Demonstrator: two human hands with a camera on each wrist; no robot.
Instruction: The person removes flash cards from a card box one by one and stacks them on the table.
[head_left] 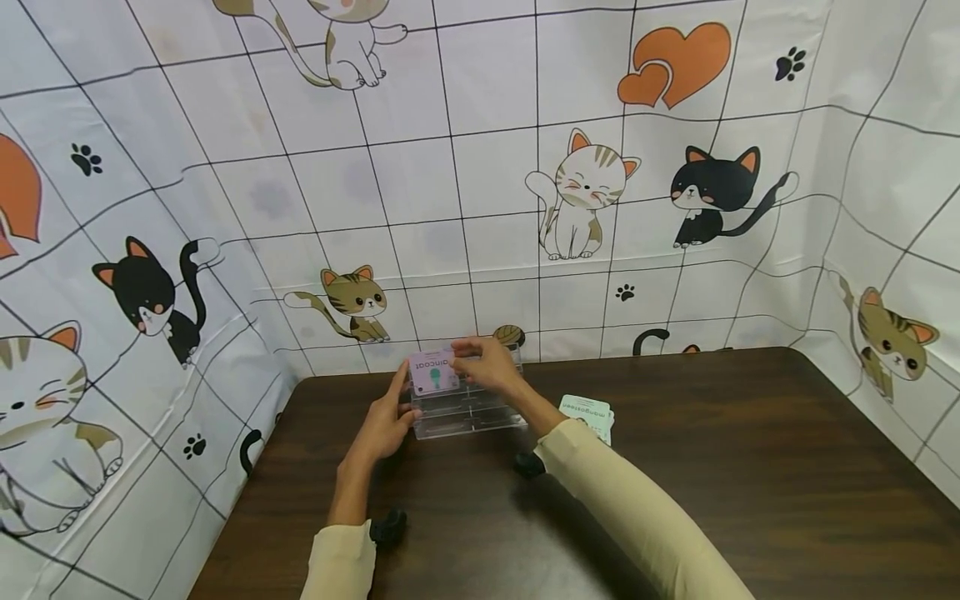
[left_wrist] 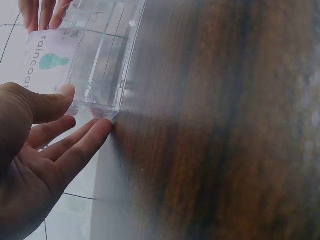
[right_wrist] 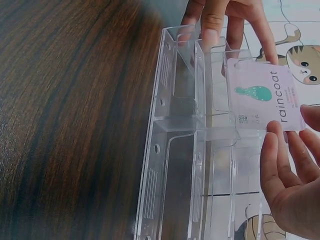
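Observation:
A clear plastic tiered card holder [head_left: 446, 428] stands at the table's back edge, with its rows stepping upward. My right hand [head_left: 487, 365] pinches a pale purple card [head_left: 431, 377] by one edge at the top-left compartment. "Raincoat" and a green picture are printed on this card [right_wrist: 256, 95]. At the holder's left end rests my left hand [head_left: 386, 427], its fingers spread fairly straight. In the left wrist view, that hand's thumb [left_wrist: 62, 102] lies near the card's lower corner. Whether the card's lower edge is seated in the slot, I cannot tell.
Several mint-green cards, the top one reading "mangosteen" [head_left: 587, 410], lie on the dark wooden table [head_left: 712, 483] right of the holder. Directly behind the table hangs a white sheet [head_left: 495, 192] with grid lines and cartoon cats.

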